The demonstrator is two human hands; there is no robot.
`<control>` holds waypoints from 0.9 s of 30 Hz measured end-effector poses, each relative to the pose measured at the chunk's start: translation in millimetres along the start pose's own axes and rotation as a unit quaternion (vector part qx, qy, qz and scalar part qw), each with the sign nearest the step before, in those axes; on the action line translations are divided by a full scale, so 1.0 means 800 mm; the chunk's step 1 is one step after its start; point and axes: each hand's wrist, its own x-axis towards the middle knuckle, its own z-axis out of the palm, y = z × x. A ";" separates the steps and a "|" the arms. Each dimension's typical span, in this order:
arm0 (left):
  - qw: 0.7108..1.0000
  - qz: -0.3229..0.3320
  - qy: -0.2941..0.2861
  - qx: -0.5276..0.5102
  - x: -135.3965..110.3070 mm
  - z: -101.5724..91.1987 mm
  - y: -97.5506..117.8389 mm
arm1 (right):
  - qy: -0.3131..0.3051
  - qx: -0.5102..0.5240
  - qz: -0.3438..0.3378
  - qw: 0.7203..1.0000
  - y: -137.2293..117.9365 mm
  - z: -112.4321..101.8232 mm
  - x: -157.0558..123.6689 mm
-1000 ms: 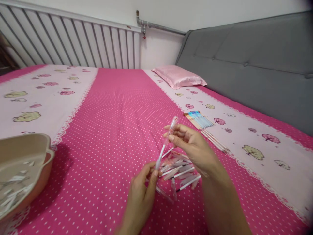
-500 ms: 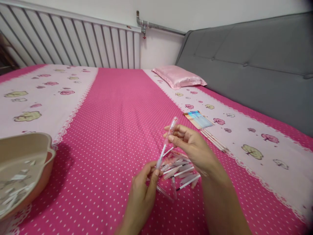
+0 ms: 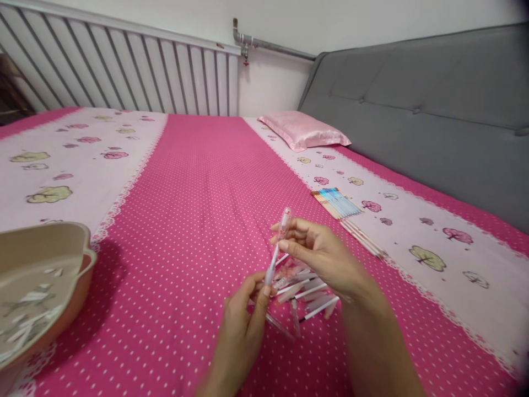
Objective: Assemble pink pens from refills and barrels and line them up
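A thin white pen with a clear pink cap (image 3: 278, 245) stands tilted above the pink dotted bedsheet. My right hand (image 3: 318, 253) pinches its capped upper end. My left hand (image 3: 243, 325) pinches its lower end between thumb and fingertips. Just under and behind both hands lies a loose heap of similar pens and clear caps (image 3: 303, 292).
A beige heart-shaped bowl (image 3: 66, 242) holding scraps sits at the left edge. A neat row of pens with blue and orange ends (image 3: 345, 212) lies on the pale strip to the right. A pink pillow (image 3: 303, 129) and a grey padded headboard (image 3: 421, 110) stand beyond.
My right hand has moved slightly down and left, pushing the cap further along the pen so the pen looks shorter. My left hand keeps its grip.
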 end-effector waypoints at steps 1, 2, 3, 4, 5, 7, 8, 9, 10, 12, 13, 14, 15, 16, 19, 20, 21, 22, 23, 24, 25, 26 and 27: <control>1.000 0.001 0.003 -0.002 0.000 0.000 0.000 | -0.006 -0.002 0.000 1.000 0.000 0.000 0.000; 1.000 0.002 0.007 -0.002 0.000 0.000 0.001 | -0.011 -0.004 0.002 1.000 0.000 0.001 0.000; 1.000 0.003 0.009 -0.001 0.001 0.000 0.002 | -0.015 -0.004 0.003 1.000 0.000 0.001 0.000; 1.000 0.004 0.013 0.001 0.001 0.000 0.003 | -0.018 -0.004 0.005 1.000 0.000 0.001 -0.001; 1.000 0.006 0.016 0.003 0.001 -0.001 0.004 | -0.020 -0.004 0.007 1.000 0.000 0.002 -0.001; 1.000 0.006 0.021 0.006 0.001 -0.001 0.006 | -0.026 -0.004 0.011 1.000 -0.001 0.002 -0.001; 1.000 0.006 0.023 0.005 0.001 -0.002 0.007 | -0.028 -0.004 0.013 1.000 -0.001 0.003 -0.001; 1.000 0.007 0.025 0.004 0.001 -0.002 0.007 | -0.031 -0.003 0.015 0.999 -0.001 0.003 -0.001; 1.000 0.007 0.027 0.003 0.001 -0.002 0.007 | -0.033 -0.002 0.016 0.999 -0.001 0.004 -0.001; 1.000 0.007 0.029 0.000 0.000 -0.002 0.007 | -0.035 0.004 0.014 0.999 -0.001 0.004 -0.001; 0.999 0.009 0.031 0.000 0.000 -0.002 0.006 | -0.035 0.006 0.013 0.999 -0.001 0.004 0.000; 0.999 0.010 0.033 0.000 0.000 -0.002 0.006 | -0.035 0.007 0.012 0.999 -0.001 0.004 0.000; 0.999 0.011 0.033 -0.002 0.000 -0.002 0.005 | -0.034 0.007 0.012 0.999 0.000 0.004 0.000; 0.999 0.011 0.033 -0.003 0.000 -0.002 0.005 | -0.032 0.006 0.011 0.999 0.000 0.004 0.000; 1.000 0.009 0.028 -0.008 0.000 -0.001 0.004 | -0.030 0.004 0.009 0.999 0.000 0.004 0.000; 1.000 0.006 0.027 -0.009 0.000 -0.001 0.004 | -0.030 0.003 0.009 0.999 -0.001 0.004 0.000; 1.000 0.004 0.027 -0.010 0.000 0.000 0.005 | -0.031 0.003 0.009 0.999 -0.001 0.004 0.000; 1.000 0.003 0.028 -0.010 -0.001 0.000 0.005 | -0.032 0.004 0.010 0.999 -0.001 0.004 0.000; 1.000 0.002 0.028 -0.010 -0.001 0.000 0.005 | -0.034 0.004 0.011 0.999 -0.001 0.004 0.000; 1.000 0.002 0.029 -0.010 -0.001 0.000 0.006 | -0.035 0.005 0.012 0.999 -0.001 0.005 0.000; 1.000 0.004 0.029 -0.010 -0.001 0.000 0.006 | -0.035 0.005 0.014 0.999 -0.001 0.005 0.000; 1.000 0.005 0.029 -0.010 -0.001 0.000 0.006 | -0.034 0.005 0.015 0.999 0.000 0.005 0.000; 1.000 0.005 0.028 -0.011 -0.001 -0.001 0.006 | -0.034 0.004 0.016 0.999 0.000 0.005 0.000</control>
